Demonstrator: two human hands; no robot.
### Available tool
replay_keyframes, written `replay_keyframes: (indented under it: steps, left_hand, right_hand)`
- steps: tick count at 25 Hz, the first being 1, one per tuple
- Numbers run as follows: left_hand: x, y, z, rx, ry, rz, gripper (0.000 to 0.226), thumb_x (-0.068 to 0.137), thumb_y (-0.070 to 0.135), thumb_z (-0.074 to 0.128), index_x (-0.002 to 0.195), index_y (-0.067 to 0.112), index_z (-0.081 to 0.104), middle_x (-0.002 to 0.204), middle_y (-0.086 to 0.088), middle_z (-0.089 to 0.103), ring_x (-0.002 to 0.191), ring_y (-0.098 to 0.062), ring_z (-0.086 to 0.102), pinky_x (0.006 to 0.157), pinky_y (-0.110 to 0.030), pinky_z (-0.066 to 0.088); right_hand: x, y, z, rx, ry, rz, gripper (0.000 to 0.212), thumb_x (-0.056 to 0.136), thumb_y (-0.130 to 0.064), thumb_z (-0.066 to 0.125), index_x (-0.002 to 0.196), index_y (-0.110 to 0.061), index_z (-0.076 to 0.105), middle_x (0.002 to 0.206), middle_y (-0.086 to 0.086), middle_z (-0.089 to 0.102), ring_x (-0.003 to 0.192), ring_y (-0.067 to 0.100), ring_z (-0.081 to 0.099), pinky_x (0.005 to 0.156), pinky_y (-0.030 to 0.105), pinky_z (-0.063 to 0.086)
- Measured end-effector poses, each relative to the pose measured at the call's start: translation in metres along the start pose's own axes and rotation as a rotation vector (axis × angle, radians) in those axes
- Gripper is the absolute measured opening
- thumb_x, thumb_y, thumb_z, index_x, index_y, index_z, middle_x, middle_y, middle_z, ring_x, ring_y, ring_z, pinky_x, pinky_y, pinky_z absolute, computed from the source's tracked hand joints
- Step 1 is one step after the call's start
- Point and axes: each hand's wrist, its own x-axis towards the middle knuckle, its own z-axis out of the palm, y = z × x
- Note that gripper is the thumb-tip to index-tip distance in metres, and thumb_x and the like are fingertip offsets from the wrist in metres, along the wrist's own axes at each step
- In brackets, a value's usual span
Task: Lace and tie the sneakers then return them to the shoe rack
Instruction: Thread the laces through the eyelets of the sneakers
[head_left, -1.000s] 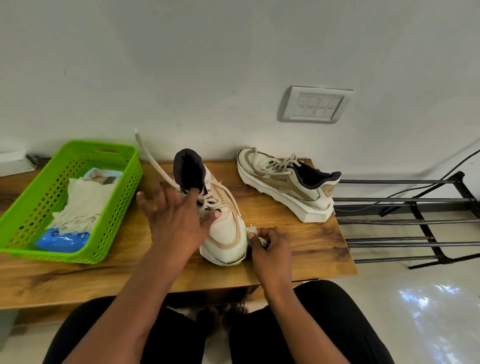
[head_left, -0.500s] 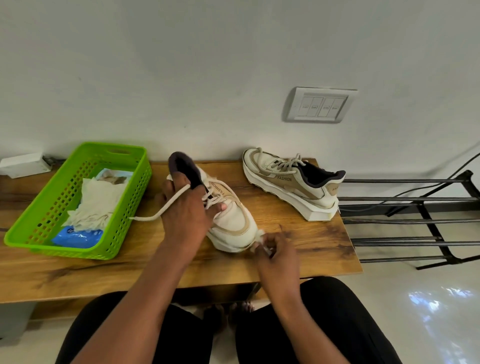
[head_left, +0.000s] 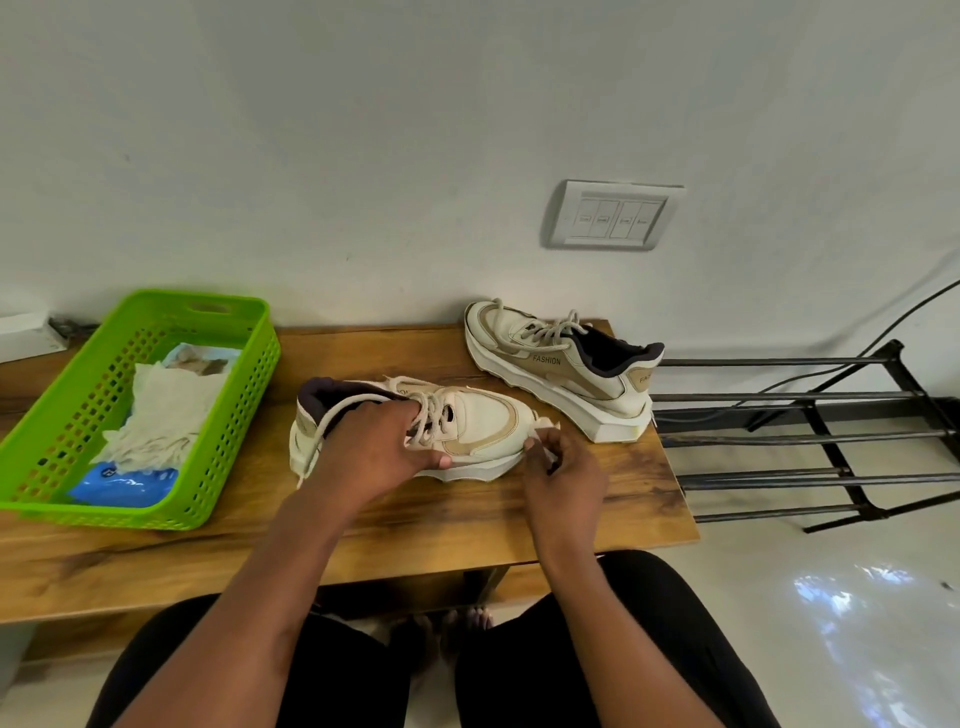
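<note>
At 9 o'clock on the table (head_left: 467, 525) stands a green basket (head_left: 236, 410) holding cloths. Just right of it, the left hand (head_left: 374, 452) lies over the sneaker (head_left: 488, 423). Its grip is closed round the laced throat, with the thumb along the sole edge. One end of the lace (head_left: 324, 428) loops over the heel and hangs at the shoe's 8 o'clock. At the toe, the right hand (head_left: 569, 480) has its grip pinched on what looks like the other lace end. A second sneaker (head_left: 566, 371), already laced, sits at 2 o'clock. The rack (head_left: 779, 436) stands off the table at 3 o'clock.

The step seems to be evening out and tightening the lace. It should go best if the left hand pins the shoe flat while the right draws slack through row by row, keeping both ends level for the bow.

A second ago the sneaker stood heel-up. It now rests flat on its sole, toe toward 3 o'clock, and the lace that flew toward the basket has dropped over the heel.
</note>
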Motion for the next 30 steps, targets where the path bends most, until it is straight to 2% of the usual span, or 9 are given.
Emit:
replay_keyframes:
  steps: [6, 8, 10, 13, 16, 20, 23, 26, 30]
  left_hand:
    - [0.001, -0.003, 0.005, -0.154, -0.039, -0.036, 0.047, 0.065, 0.062, 0.078, 0.092, 0.026, 0.065, 0.09, 0.009, 0.07, 0.08, -0.013, 0.063, 0.063, -0.03, 0.046]
    - [0.0, 0.001, 0.006, -0.147, -0.024, -0.043, 0.045, 0.065, 0.063, 0.078, 0.083, 0.026, 0.061, 0.081, 0.009, 0.066, 0.074, -0.012, 0.06, 0.06, -0.03, 0.044]
    - [-0.003, 0.006, 0.005, -0.145, -0.005, -0.055, 0.043, 0.066, 0.062, 0.078, 0.079, 0.028, 0.054, 0.076, 0.01, 0.059, 0.072, -0.013, 0.057, 0.056, -0.029, 0.036]
    - [-0.005, 0.011, 0.004, -0.151, 0.004, -0.063, 0.04, 0.068, 0.061, 0.077, 0.081, 0.03, 0.055, 0.074, 0.013, 0.056, 0.07, -0.011, 0.055, 0.054, -0.026, 0.033]
    - [-0.008, 0.017, 0.006, -0.167, 0.013, -0.076, 0.037, 0.072, 0.056, 0.077, 0.076, 0.029, 0.051, 0.071, 0.012, 0.056, 0.066, -0.009, 0.051, 0.052, -0.026, 0.03]
    - [-0.01, 0.019, 0.006, -0.238, 0.021, -0.068, 0.031, 0.079, 0.048, 0.074, 0.093, 0.023, 0.063, 0.096, 0.007, 0.07, 0.089, -0.015, 0.063, 0.068, -0.027, 0.037]
    - [-0.016, 0.019, -0.005, -0.171, 0.032, 0.028, 0.03, 0.082, 0.051, 0.069, 0.093, 0.023, 0.064, 0.086, 0.008, 0.067, 0.085, -0.017, 0.063, 0.064, -0.028, 0.036]
    - [-0.025, 0.013, -0.034, -0.177, 0.04, 0.042, 0.026, 0.082, 0.057, 0.067, 0.09, 0.032, 0.067, 0.081, 0.02, 0.064, 0.07, -0.004, 0.059, 0.065, -0.026, 0.043]
    - [-0.011, -0.014, -0.076, -0.349, 0.285, -0.089, 0.01, 0.087, 0.04, 0.069, 0.091, 0.031, 0.072, 0.076, 0.01, 0.072, 0.067, -0.01, 0.066, 0.068, -0.027, 0.053]
  right_hand:
    - [-0.032, 0.001, 0.023, -0.092, -0.229, -0.025, 0.013, 0.096, -0.017, 0.064, 0.104, -0.021, 0.073, 0.094, -0.013, 0.071, 0.082, -0.012, 0.06, 0.069, 0.0, 0.041]
    - [-0.034, -0.004, 0.022, -0.136, -0.254, -0.058, 0.014, 0.094, -0.014, 0.066, 0.103, -0.019, 0.075, 0.09, -0.014, 0.071, 0.079, -0.013, 0.059, 0.067, -0.001, 0.041]
    - [-0.028, -0.007, 0.014, -0.02, -0.111, 0.042, 0.013, 0.093, -0.013, 0.066, 0.102, -0.021, 0.072, 0.088, -0.017, 0.068, 0.08, -0.014, 0.061, 0.068, 0.001, 0.046]
    - [-0.011, -0.002, 0.005, 0.174, 0.139, 0.233, 0.008, 0.095, -0.02, 0.065, 0.099, -0.026, 0.067, 0.092, -0.011, 0.069, 0.084, 0.001, 0.064, 0.076, 0.021, 0.056]
    - [-0.029, -0.006, 0.024, 0.077, -0.042, 0.146, 0.014, 0.097, -0.013, 0.061, 0.1, -0.025, 0.067, 0.091, -0.013, 0.069, 0.082, 0.0, 0.064, 0.071, 0.013, 0.052]
    - [-0.059, -0.008, 0.044, -0.066, -0.41, -0.002, 0.021, 0.087, -0.004, 0.064, 0.095, -0.02, 0.076, 0.083, -0.012, 0.074, 0.073, -0.001, 0.067, 0.064, 0.009, 0.048]
    - [-0.035, -0.014, 0.031, -0.073, -0.445, 0.09, 0.012, 0.086, -0.008, 0.07, 0.085, -0.019, 0.076, 0.074, -0.008, 0.073, 0.059, 0.0, 0.06, 0.053, 0.013, 0.041]
    - [-0.012, -0.015, 0.004, -0.137, -0.479, 0.122, 0.004, 0.087, -0.015, 0.074, 0.086, -0.019, 0.075, 0.08, -0.006, 0.074, 0.069, 0.004, 0.065, 0.054, 0.009, 0.04]
    - [0.012, -0.017, -0.019, -0.105, -0.461, 0.117, 0.004, 0.087, -0.021, 0.077, 0.088, -0.021, 0.073, 0.082, -0.003, 0.073, 0.074, 0.008, 0.067, 0.062, 0.019, 0.047]
